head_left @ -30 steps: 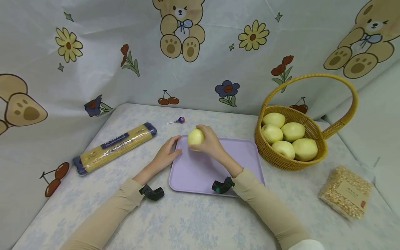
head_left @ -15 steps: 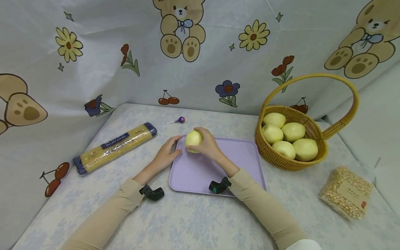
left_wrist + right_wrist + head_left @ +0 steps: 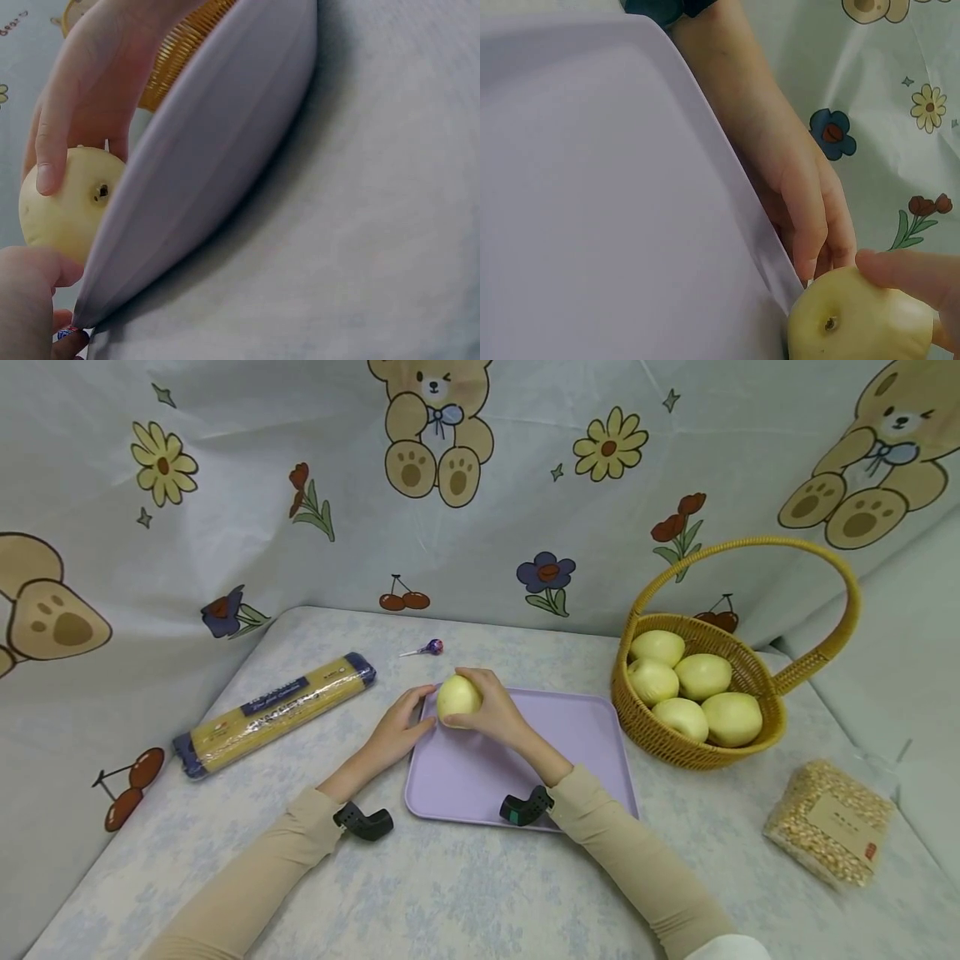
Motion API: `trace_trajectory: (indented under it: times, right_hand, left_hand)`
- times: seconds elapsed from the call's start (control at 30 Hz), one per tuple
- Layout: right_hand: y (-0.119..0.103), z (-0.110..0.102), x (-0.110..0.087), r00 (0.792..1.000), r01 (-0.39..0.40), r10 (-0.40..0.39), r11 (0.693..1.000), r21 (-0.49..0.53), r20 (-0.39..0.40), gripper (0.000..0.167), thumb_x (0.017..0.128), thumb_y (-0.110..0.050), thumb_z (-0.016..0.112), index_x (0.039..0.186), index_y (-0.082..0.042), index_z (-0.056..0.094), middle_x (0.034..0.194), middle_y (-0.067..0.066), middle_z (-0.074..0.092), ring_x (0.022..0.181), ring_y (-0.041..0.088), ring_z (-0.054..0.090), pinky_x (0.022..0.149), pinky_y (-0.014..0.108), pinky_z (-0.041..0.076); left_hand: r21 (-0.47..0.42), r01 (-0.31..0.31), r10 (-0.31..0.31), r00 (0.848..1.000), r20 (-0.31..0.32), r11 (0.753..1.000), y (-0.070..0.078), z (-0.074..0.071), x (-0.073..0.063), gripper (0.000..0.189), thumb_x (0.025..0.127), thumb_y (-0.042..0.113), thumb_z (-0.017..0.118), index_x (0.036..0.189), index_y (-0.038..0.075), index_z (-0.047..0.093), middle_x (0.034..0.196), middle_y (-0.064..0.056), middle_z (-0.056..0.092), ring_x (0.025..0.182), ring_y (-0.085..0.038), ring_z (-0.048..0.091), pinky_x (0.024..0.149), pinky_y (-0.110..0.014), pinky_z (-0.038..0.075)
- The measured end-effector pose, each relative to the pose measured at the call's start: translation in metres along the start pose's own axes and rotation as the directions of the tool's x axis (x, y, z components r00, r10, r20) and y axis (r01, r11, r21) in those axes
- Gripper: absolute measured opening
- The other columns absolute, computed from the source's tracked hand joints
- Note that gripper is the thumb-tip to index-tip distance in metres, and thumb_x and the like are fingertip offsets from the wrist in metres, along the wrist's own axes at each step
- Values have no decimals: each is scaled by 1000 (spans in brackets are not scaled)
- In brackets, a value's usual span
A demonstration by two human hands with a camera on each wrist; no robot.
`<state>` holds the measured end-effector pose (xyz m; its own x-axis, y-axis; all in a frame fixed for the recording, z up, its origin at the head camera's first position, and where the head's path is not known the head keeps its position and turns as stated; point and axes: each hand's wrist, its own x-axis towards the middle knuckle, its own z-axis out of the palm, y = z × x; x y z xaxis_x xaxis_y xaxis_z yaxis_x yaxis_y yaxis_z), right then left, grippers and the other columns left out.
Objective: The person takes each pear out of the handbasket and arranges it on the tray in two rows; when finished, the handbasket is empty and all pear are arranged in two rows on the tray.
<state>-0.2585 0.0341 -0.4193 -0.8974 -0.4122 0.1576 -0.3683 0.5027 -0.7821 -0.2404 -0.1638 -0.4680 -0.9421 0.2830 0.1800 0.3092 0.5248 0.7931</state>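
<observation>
In the head view my right hand [image 3: 497, 714] holds a pale yellow-green apple [image 3: 457, 700] at the far left corner of a lilac tray [image 3: 517, 768]. Thumb and fingers wrap its right side. The right wrist view shows that apple [image 3: 855, 322] with a dark dimple, close to the tray's rim [image 3: 727, 142]. My left hand [image 3: 396, 733] grips the tray's left edge, the thumb on the rim and the fingers along the outside. Seen from the left wrist, the apple [image 3: 67, 206] sits just beyond the raised rim, near the left thumb [image 3: 37, 266].
A wicker basket [image 3: 622, 710] of several similar apples stands right of the tray. Farther right lies a bag of corn kernels [image 3: 832, 822]. A long yellow-and-blue packet [image 3: 277, 714] lies at left, and a lollipop [image 3: 429, 647] behind the tray. A printed cloth hangs at the back.
My right hand has carried the apple slightly left and down toward the tray's far left corner. The left hand has stayed on the tray's edge.
</observation>
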Motion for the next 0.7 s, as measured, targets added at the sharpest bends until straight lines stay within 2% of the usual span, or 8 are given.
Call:
trace_trajectory:
  times: [0.33,0.7]
  right_hand:
    - [-1,-3,2,993,-92,90,996,-13,-75,78,71,-19,84,138,-5,47,136,20,44,116,35,53,96,50,50]
    - [-1,-5,1,995,-74,74,997,-1,-63,71,78,-21,79,139,-4,47,137,22,43,116,37,53,95,50,51]
  left_hand:
    - [-19,2,-2,1000,0,1000,1,-2,0,49,95,14,55,141,6,40,148,-15,39,141,-31,33,119,-46,25]
    - [-17,6,-6,1000,5,1000,1,0,0,49,95,14,55,140,4,41,148,-15,40,142,-31,33,120,-45,25]
